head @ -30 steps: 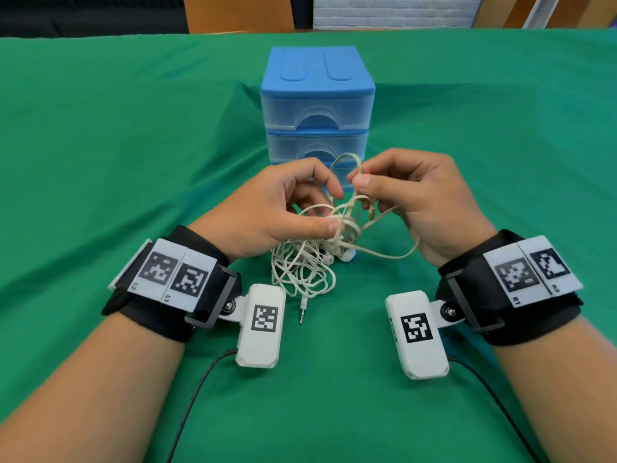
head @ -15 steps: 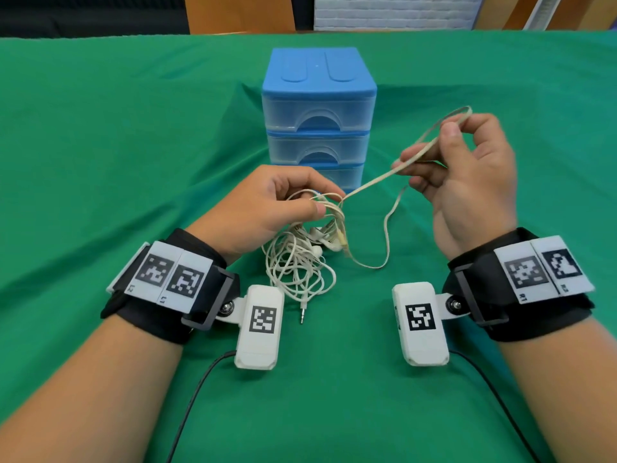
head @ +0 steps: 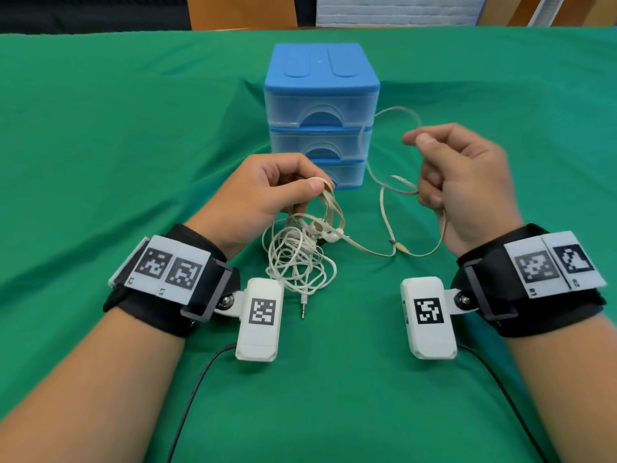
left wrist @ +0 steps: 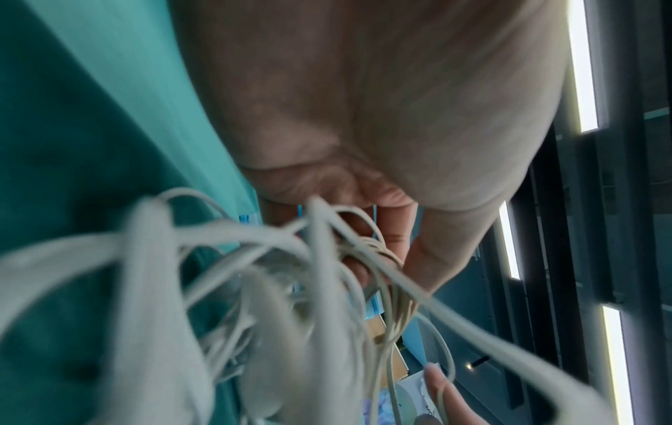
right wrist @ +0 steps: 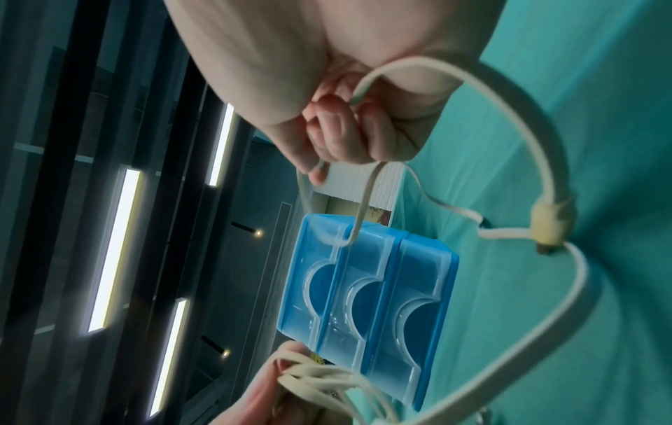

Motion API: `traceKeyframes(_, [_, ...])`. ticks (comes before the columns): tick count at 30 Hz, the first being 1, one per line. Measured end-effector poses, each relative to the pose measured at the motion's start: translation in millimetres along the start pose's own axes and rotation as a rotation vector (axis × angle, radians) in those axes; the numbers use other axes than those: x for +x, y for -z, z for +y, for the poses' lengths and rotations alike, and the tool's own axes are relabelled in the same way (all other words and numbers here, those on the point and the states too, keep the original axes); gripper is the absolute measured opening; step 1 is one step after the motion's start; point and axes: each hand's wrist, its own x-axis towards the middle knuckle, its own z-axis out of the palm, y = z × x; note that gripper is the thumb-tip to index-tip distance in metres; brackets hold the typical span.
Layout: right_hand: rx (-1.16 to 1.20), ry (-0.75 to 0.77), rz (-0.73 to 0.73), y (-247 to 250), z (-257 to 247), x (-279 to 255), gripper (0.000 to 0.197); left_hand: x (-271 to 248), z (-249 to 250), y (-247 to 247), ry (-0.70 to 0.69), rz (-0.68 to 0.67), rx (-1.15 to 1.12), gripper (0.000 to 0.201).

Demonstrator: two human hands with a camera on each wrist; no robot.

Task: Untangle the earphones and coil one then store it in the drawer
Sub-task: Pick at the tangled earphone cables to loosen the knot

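Observation:
A tangle of white earphone cords (head: pixel 297 259) lies on the green cloth in front of a blue three-drawer box (head: pixel 320 111); all its drawers are closed. My left hand (head: pixel 267 195) pinches several strands (left wrist: pixel 363 250) at the top of the tangle and lifts them a little. My right hand (head: pixel 460 182), to the right of the box, has its fingers curled round a beige flat cord (head: pixel 387 225) pulled out of the tangle. That cord (right wrist: pixel 538 161) loops above the hand and down across the cloth, with a small joint (right wrist: pixel 549 221) on it. A jack plug (head: pixel 303 307) points toward me below the tangle.
The green cloth (head: pixel 117 145) covers the whole table and has folds left of the box. Black cables (head: pixel 197 389) trail from both wrist cameras toward the near edge. Orange-brown furniture and a white brick wall stand beyond the far edge.
My right hand drew the beige cord out of the tangle up and to the right, then came down a little with the cord now slack in loops. My left hand stayed holding the tangle.

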Motion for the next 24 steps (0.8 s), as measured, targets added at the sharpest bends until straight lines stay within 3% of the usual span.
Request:
traceKeyframes(4, [-0.248,-0.017,0.026,0.5,2.6,-1.3,0.009,0.2,1.1,-0.4,0.026,0.003,-0.08,0.01])
traceKeyframes(8, [-0.363,0.096,0.094,4.3,3.6,1.7,0.019,-0.4,0.6,-0.6,0.048,-0.004,-0.112,0.011])
traceKeyframes(11, [-0.276,0.139,-0.141,-2.0,-1.2,-3.8,0.008,-1.3,0.8,-0.7,0.047,-0.024,-0.13,0.01])
traceKeyframes(14, [-0.328,0.059,-0.496,-11.4,2.1,-14.0,0.019,-2.9,2.7,-1.9,0.028,-0.047,-0.148,0.01])
traceKeyframes(16, [-0.375,0.028,-0.587,-15.4,6.9,-16.9,0.023,-3.6,4.1,-2.2,0.026,-0.048,-0.155,0.01])
traceKeyframes(24, [-0.303,0.024,-0.482,-11.2,4.7,-15.6,0.006,-2.7,4.5,-0.8,0.047,0.01,-0.126,0.009])
